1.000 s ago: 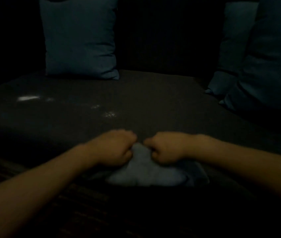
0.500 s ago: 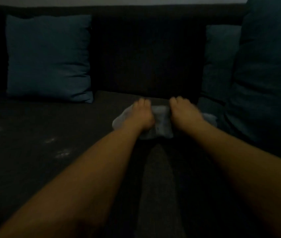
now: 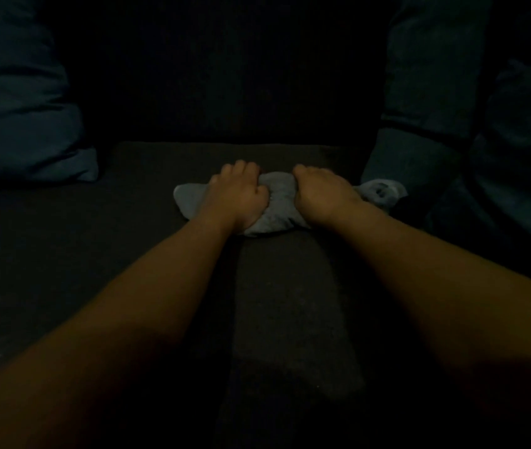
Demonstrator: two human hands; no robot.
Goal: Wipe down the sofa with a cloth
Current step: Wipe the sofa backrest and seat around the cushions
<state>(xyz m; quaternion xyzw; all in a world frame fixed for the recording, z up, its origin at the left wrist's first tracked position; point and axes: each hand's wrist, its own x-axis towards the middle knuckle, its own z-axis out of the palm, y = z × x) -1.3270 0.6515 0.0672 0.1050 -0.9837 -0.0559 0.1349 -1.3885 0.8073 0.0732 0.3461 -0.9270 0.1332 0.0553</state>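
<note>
The scene is very dim. Both bare forearms reach from the lower corners of the frame toward the centre, where the two hands press down on a pale grey cloth [image 3: 275, 202] lying on the dark sofa [image 3: 290, 303] seat, near the seat's far edge below the black backrest [image 3: 225, 76].

The left hand [image 3: 236, 192] sits on the cloth's left part, knuckles up, fingers curled together and bunching the fabric under the palm. The right hand [image 3: 321, 192] sits just beside it on the cloth's right part, fingers bent down together into the fabric. A ridge of cloth bulges up between the two hands.

One corner of the cloth spreads flat to the left of the left hand; another, with faint dark marks on it, pokes out to the right of the right wrist, touching or nearly touching a blue pillow [image 3: 419, 124] at centre right. A second blue pillow [image 3: 14, 108] leans in the upper left of the frame, well apart from the cloth. Faint pale specks show on the seat at the lower left edge.
</note>
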